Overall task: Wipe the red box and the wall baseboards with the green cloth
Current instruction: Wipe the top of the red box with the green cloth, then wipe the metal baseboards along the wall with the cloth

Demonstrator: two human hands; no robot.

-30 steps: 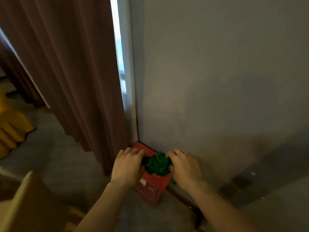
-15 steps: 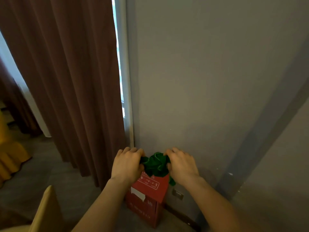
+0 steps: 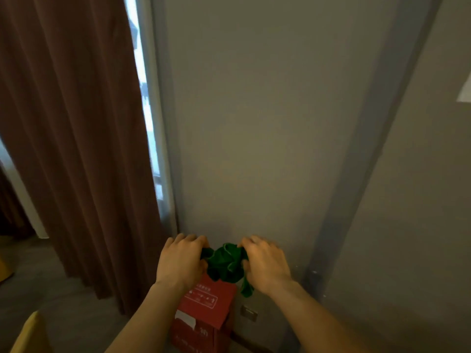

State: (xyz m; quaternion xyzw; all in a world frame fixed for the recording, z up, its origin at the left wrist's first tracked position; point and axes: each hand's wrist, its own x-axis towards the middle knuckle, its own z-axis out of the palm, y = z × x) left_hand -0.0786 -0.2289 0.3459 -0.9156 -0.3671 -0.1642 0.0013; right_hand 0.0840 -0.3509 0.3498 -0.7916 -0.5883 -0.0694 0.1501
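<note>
A red box (image 3: 207, 312) stands on the floor against the grey wall, with white print and a torn white label on it. Above its top hangs a crumpled green cloth (image 3: 225, 263), bunched between both hands. My left hand (image 3: 181, 261) grips the cloth's left end and my right hand (image 3: 265, 263) grips its right end, a strip dangling below. The dark baseboard (image 3: 244, 343) runs along the wall's foot to the right of the box, mostly hidden by my right forearm.
A brown curtain (image 3: 76, 149) hangs at the left beside a bright window strip (image 3: 147, 123). A wall socket (image 3: 249, 313) sits low next to the box. A yellow object's corner (image 3: 30, 335) shows at bottom left. A grey vertical strip (image 3: 356, 174) runs up the wall at right.
The view has tilted upward and the hands with the cloth have lifted off the box top. More of the box's top and front face now shows below the hands.
</note>
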